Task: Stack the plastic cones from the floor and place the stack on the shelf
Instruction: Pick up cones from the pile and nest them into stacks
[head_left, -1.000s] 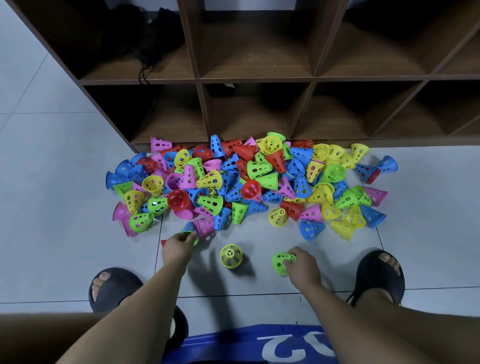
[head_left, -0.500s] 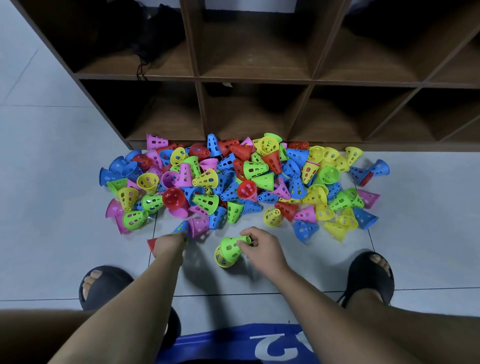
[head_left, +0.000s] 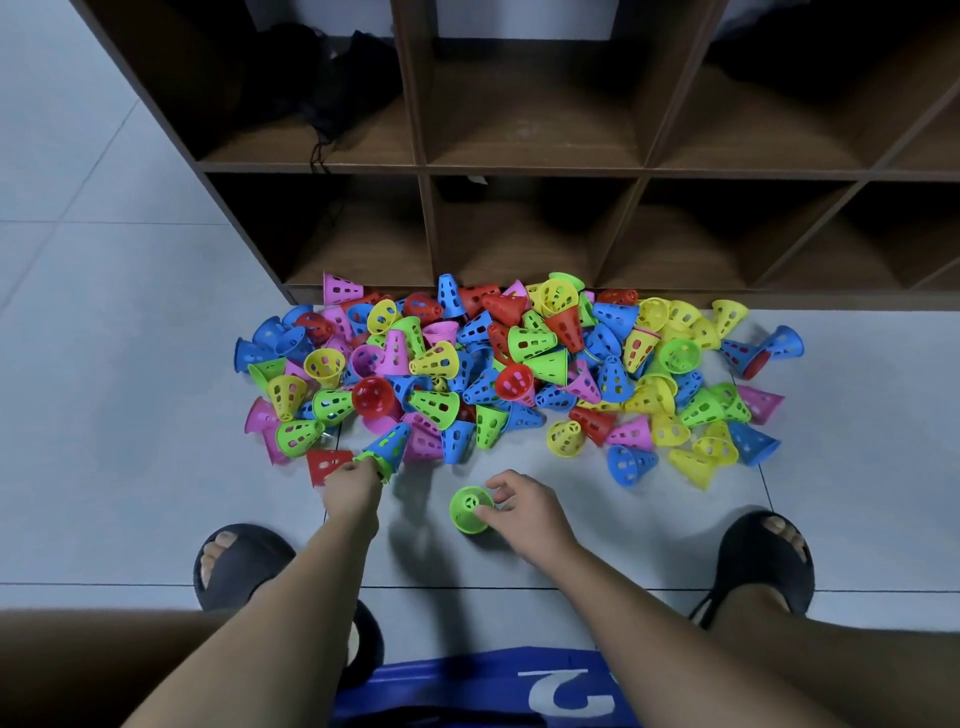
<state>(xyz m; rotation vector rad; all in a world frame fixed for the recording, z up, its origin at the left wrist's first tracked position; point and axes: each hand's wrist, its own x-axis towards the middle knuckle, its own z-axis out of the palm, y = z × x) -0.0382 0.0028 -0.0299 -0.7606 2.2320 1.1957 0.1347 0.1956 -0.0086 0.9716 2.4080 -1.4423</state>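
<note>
A big heap of perforated plastic cones (head_left: 519, 374) in red, blue, green, yellow and pink lies on the floor in front of the brown wooden shelf (head_left: 535, 169). My left hand (head_left: 353, 491) grips the rim end of a blue cone nested with a green one (head_left: 388, 449) at the heap's near edge. A green cone (head_left: 470, 509) stands tip up on the tile, apart from the heap. My right hand (head_left: 530, 512) holds it with thumb and curled fingers. The yellow cone seen earlier at that spot is hidden.
A red cone (head_left: 327, 464) lies just left of my left hand. My feet in black slippers (head_left: 234, 564) (head_left: 763, 561) stand on either side on the grey tiles. A dark bag with a cord (head_left: 332, 88) fills the upper left shelf compartment.
My right hand carried the green cone left and set it over the yellow cone, where it now stands tip up. My left hand stayed on the blue and green cone.
</note>
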